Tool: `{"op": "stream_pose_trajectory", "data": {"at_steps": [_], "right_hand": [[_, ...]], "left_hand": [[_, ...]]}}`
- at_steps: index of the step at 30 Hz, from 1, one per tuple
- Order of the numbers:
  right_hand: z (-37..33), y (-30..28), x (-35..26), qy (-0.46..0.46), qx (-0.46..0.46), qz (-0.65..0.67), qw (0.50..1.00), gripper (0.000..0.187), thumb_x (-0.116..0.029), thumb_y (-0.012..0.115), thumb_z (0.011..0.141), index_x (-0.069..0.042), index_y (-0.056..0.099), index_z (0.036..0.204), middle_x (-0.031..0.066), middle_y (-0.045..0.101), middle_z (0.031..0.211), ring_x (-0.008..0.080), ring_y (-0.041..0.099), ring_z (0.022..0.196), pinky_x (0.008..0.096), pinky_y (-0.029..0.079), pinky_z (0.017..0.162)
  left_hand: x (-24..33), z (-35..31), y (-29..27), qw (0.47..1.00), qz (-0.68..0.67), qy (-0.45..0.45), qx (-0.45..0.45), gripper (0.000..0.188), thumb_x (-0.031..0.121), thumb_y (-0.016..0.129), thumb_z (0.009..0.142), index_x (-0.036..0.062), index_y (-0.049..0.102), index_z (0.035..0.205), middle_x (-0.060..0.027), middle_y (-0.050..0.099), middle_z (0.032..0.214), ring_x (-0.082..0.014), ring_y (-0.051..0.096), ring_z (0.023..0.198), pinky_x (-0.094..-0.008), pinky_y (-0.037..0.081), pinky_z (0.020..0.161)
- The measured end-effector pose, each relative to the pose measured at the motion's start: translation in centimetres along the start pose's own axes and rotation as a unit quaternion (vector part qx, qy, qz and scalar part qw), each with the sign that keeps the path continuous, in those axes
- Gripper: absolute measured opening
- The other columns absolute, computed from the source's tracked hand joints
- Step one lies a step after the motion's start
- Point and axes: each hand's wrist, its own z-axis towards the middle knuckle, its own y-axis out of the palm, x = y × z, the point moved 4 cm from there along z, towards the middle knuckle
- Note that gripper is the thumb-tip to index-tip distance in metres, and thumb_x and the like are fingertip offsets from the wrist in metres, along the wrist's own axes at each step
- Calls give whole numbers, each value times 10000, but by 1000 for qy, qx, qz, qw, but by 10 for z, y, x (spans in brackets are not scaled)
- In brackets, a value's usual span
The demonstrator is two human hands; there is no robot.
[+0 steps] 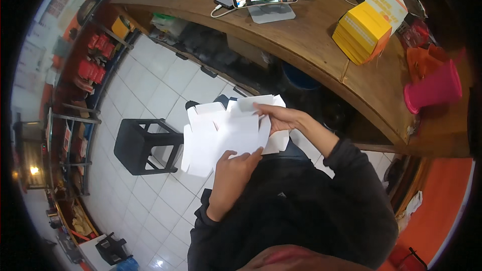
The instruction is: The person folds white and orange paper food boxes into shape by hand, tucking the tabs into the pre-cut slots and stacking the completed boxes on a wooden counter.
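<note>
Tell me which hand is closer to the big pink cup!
The right. The right hand is left of the pink cup, at the right side of the white cardboard; the left hand is farther left and lower in the picture.

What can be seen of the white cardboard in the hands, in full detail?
The white cardboard looks thin and mostly plain, like unfolded box card, with notches and flaps at its edges. Layers overlap; their number is unclear. It spreads roughly flat before the body. The left hand touches its near edge; the right hand holds its right side.
</note>
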Motion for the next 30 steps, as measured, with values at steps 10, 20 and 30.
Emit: {"op": "stream_pose_trajectory", "data": {"at_steps": [10, 20, 30], "right_hand": [[52, 75, 3, -186, -132, -678, 698, 216, -184, 638, 833, 16, 658, 911, 150, 685, 863, 257, 640, 779, 345, 481, 707], [-39, 168, -46, -705, -47, -561, 431, 211, -51, 599, 865, -44, 620, 1075, 112, 639, 1146, 262, 626, 1064, 368, 500, 934], [-36, 171, -19, -682, 80, -659, 305, 272, -136, 646, 802, -55, 633, 1062, 108, 636, 1140, 244, 592, 1113, 404, 487, 963]], "left_hand": [[7, -33, 5, 998, -33, 49, -30, 242, 228, 662, 838, 117, 678, 1053, -38, 624, 708, -210, 615, 684, -345, 464, 764], [-71, -45, -42, 680, -593, -32, 429, 599, 308, 516, 942, 37, 260, 1411, -177, 406, 1380, -319, 482, 1226, -460, 450, 977], [-91, -31, -23, 647, -597, -169, 443, 468, 123, 498, 935, -32, 337, 1347, -183, 515, 1263, -281, 597, 1084, -392, 548, 863]]}}
